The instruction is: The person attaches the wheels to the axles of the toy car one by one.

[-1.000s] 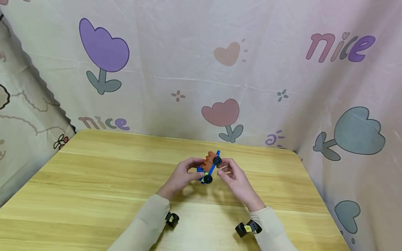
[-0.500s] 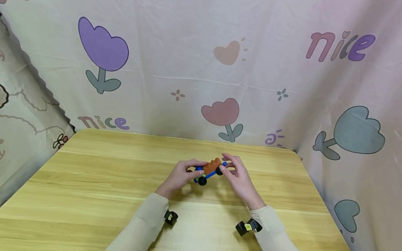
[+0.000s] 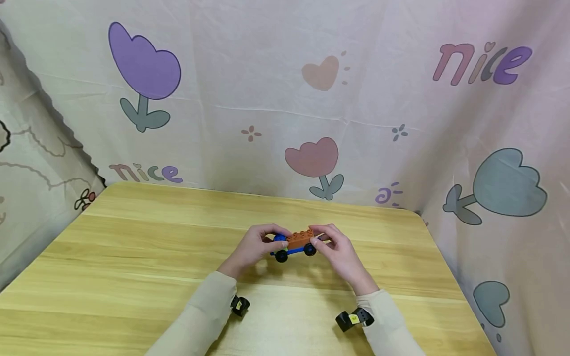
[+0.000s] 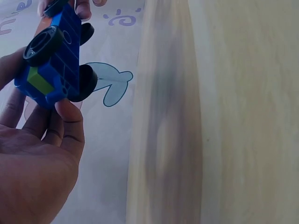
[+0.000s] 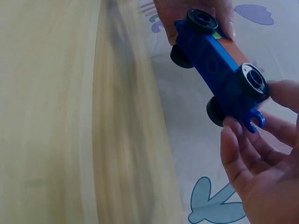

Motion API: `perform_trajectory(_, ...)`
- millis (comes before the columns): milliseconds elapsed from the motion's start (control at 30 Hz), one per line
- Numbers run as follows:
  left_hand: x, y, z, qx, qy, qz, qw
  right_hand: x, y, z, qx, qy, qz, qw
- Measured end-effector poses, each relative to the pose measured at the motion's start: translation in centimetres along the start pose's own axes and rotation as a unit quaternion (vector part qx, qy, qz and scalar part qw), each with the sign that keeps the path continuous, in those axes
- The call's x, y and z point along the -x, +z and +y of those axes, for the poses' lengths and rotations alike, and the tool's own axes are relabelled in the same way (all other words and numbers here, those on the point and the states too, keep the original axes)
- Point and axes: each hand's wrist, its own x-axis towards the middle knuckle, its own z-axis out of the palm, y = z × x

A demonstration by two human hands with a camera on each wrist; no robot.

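Note:
A toy building-block car (image 3: 295, 251) is held above the table between both hands, roughly level. Its blue base has black wheels, and a studded orange brick (image 3: 300, 240) sits on top. My left hand (image 3: 250, 250) grips the blue and lime-green end, thumb on the near side. At the opposite end my right hand (image 3: 337, 250) pinches the orange brick with thumb and fingers. The right wrist view shows a blue hook (image 5: 253, 121) at that end, right by the fingers. In the left wrist view the underside of the blue base (image 4: 69, 44) faces the camera.
A light wood-grain table (image 3: 156, 277) lies under the hands. Behind it and at the sides hangs a pale curtain (image 3: 236, 74) printed with flowers and hearts. Black wrist cameras (image 3: 240, 306) are strapped over the beige sleeves (image 3: 198, 311).
The toy car has turned from steeply tilted to nearly level, its orange studs now upward. My right hand, loosely beside it a second ago, now holds the right end.

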Motion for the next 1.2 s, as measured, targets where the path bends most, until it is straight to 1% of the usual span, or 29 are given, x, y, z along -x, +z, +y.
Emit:
perform_trajectory(33, 0.0, 0.0, 0.0, -0.001, -0.001, 0.003, 1.0, -0.1, 0.0, 0.5, -0.001, 0.0, -0.003, 1.0)
perform_trajectory(100, 0.0, 0.0, 0.1, -0.005, -0.001, 0.008, 1.0, -0.2, -0.2, 0.8, -0.003, 0.003, -0.01, 0.9999)
perform_trajectory(167, 0.0, -0.1, 0.1, -0.009, -0.004, 0.011, 0.9999, -0.2, -0.3, 0.9, -0.007, 0.007, -0.015, 0.9998)
perform_trajectory(300, -0.1, -0.5, 0.3, -0.019, -0.007, 0.012, 0.9997, -0.1, -0.4, 0.8, -0.005, 0.027, -0.029, 0.9992)
perform_trajectory(500, -0.3, -0.8, 0.3, -0.033, 0.009, -0.001, 0.9994, 0.2, -0.7, 0.7, 0.014, 0.037, -0.049, 0.998)
perform_trajectory(633, -0.2, -0.8, 0.4, -0.04, 0.007, -0.007, 0.9992, 0.2, -0.6, 0.8, 0.016, 0.037, -0.058, 0.9975)
perform_trajectory(800, 0.0, -0.8, 0.5, -0.054, 0.003, 0.002, 0.9985, 0.1, -0.4, 0.5, 0.023, 0.028, -0.072, 0.9968)
perform_trajectory(1033, 0.1, -0.8, 0.5, -0.052, 0.004, 0.007, 0.9986, 0.0, -0.2, 0.3, 0.038, 0.022, -0.059, 0.9973)
perform_trajectory(1200, 0.2, -1.4, 0.1, -0.046, -0.002, 0.024, 0.9987, -0.2, -0.2, 0.5, 0.059, 0.025, -0.044, 0.9969)
